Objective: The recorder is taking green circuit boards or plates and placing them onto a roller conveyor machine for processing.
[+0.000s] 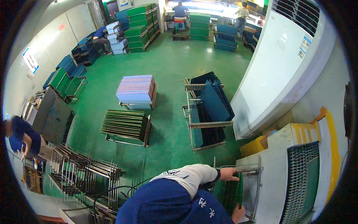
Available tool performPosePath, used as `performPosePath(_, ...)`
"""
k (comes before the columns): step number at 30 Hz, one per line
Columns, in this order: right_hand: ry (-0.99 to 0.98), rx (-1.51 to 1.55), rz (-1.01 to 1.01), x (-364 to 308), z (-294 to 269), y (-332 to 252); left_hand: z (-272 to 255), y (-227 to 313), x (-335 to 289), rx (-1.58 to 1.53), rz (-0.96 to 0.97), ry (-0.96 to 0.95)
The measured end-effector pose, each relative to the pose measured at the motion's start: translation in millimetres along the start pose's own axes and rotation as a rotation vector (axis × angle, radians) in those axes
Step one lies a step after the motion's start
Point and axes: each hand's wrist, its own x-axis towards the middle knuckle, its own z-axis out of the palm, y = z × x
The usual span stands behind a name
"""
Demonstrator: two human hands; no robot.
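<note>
A stack of green boards [233, 191], likely circuit panels, stands on edge close to my body at the lower right. My left hand [229, 174] reaches across in a white sleeve, its fingers curled over the far end of the stack. At the near end my right hand [238, 214] grips the boards' edge, partly cut off by my body. Beside them is a metal wire rack [255, 175] with upright rods. How many boards are between my hands cannot be made out.
To the right is a machine with a roller conveyor [294, 183] and a green panel [310, 186] on it. Racks of green boards [125, 124], lilac-blue boards [135, 89] and dark blue boards [216, 100] stand on the floor. Empty metal racks [85, 171] and another person [24, 136] are left.
</note>
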Motion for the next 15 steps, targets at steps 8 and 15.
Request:
performPosePath(8,-0.010,-0.116,-0.009,1,5,9,14,-10,4,-0.032,0.018,0.087)
performPosePath(15,-0.240,-0.719,-0.169,0,-3,6,3,2,4,0.011,-0.034,-0.042)
